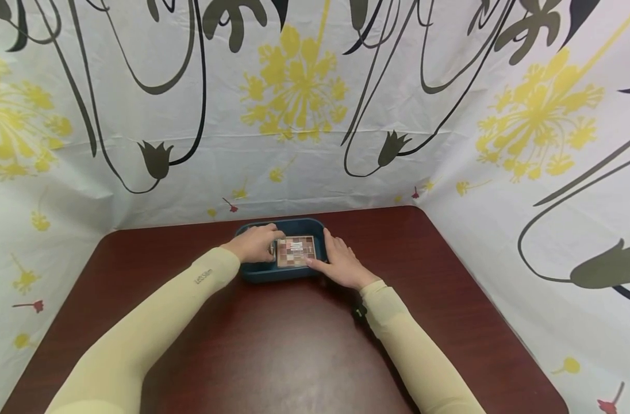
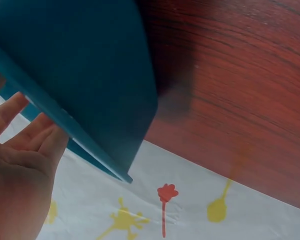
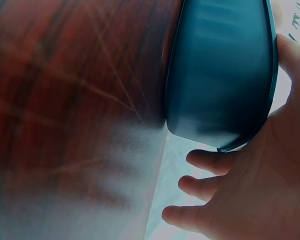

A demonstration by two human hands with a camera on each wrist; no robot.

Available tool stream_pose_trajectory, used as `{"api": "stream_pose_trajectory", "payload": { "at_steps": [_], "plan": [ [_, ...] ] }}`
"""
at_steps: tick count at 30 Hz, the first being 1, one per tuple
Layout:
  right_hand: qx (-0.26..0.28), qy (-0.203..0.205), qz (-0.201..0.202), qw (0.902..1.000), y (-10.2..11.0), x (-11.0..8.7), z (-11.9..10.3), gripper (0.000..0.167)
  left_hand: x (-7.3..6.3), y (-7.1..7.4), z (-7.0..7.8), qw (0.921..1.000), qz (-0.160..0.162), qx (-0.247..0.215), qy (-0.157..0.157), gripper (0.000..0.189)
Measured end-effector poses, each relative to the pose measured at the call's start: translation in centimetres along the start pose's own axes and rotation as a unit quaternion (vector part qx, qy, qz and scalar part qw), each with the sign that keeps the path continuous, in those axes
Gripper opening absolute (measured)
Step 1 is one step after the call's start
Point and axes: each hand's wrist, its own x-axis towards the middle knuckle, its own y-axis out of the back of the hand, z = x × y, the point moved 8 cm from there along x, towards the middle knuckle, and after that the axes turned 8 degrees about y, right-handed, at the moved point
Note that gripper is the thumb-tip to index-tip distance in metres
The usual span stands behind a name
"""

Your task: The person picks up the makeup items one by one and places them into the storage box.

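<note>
A blue tray (image 1: 281,276) stands at the far side of the table. Inside it lies a flat square case (image 1: 296,251) with a brown and pink checked top and pale lettering. My left hand (image 1: 254,244) reaches over the tray's left rim, its thumb and fingers around a small shiny thing (image 1: 272,249) beside the case; most of that thing is hidden. At the tray's right end rests my right hand (image 1: 343,267), thumb over the rim near the case. Its other fingers (image 3: 202,187) are straight and spread outside the wall.
The dark red wooden table (image 1: 273,345) has rounded far corners. Behind it and on both sides hangs a white sheet (image 1: 191,115) with yellow and grey flower prints. A small black thing (image 1: 360,312) is at the right wrist.
</note>
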Motion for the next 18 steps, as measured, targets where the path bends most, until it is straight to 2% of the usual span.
{"api": "stream_pose_trajectory", "payload": {
  "at_steps": [10, 18],
  "plan": [
    [0.0, -0.002, -0.008, 1.0, -0.1, -0.3, -0.2, 0.107, 1.1, -1.1, 0.3, 0.9996, -0.025, 0.004, 0.01, 0.051],
    [0.0, -0.002, -0.001, 1.0, 0.2, -0.2, -0.1, 0.105, 1.6, -1.0, 0.7, 0.9998, -0.019, 0.009, 0.004, 0.04]
  ]
}}
